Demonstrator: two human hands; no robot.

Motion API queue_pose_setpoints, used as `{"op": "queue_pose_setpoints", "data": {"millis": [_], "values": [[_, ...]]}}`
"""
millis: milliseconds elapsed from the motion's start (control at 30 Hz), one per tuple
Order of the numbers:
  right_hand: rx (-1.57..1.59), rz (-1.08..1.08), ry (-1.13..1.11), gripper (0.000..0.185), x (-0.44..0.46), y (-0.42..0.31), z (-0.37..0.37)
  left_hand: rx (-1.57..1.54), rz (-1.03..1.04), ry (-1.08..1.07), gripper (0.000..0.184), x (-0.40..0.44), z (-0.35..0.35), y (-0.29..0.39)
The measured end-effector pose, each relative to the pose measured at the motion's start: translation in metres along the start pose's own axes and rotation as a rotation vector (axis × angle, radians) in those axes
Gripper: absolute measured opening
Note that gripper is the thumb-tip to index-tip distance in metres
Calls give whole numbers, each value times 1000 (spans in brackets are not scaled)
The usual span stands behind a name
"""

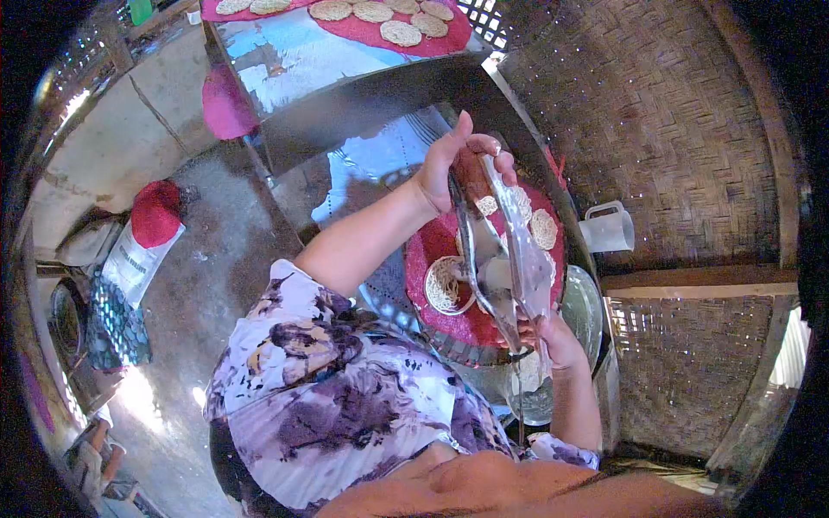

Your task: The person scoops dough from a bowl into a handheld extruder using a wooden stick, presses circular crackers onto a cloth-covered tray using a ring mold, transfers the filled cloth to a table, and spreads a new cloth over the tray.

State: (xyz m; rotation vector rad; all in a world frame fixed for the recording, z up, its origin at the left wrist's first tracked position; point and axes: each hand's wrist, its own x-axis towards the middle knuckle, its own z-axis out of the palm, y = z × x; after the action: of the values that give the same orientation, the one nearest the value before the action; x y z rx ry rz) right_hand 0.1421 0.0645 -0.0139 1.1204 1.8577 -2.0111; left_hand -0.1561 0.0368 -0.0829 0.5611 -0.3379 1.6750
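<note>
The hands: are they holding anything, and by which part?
Clear, glossy plastic, seemingly a bag: the left hand grips one end, the right hand the opposite end.

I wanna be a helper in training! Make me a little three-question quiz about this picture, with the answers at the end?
1. True or false: the left hand and the right hand both hold the long tool.
2. On the table at the top of the picture, the pale flat rounds lie on: (a) green leaves, (b) a pinkish-red cloth, (c) newspaper.
3. Fill in the missing word: the pale jug near the woven wall has a ____ to hold it by.

Key: 1. true; 2. b; 3. handle.
</note>
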Motion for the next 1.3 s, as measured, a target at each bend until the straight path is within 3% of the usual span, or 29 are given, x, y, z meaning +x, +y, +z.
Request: {"op": "queue_pose_setpoints", "data": {"millis": [133, 233, 700, 867, 967, 1233, 1267, 1300], "values": [[-85, -75, 143, 89, -10, -8, 12, 17, 13, 40, 50, 3, -1, -9], [-45, -46, 52, 76, -23, -18, 14, 3, 10, 63, 48, 1, 1, -18], [86, -58, 102, 65, -32, 7, 39, 130, 23, 302, 50, -30, 27, -26], [53, -91, 63, 62, -16, 6, 40, 111, -2, 295, 55, -21, 25, -10], [24, -165, 167, 58, -14, 4, 43, 92, -6, 229, 55, -16, 20, -6], [92, -91, 183, 64, -37, 9, 46, 91, -23, 377, 57, -19, 30, -29], [118, -98, 186, 65, -42, 12, 48, -6, -80, 120, 60, -19, 17, -31], [96, -127, 175, 67, -49, 21, 44, 68, -112, 129, 63, -18, 28, -31]]}}
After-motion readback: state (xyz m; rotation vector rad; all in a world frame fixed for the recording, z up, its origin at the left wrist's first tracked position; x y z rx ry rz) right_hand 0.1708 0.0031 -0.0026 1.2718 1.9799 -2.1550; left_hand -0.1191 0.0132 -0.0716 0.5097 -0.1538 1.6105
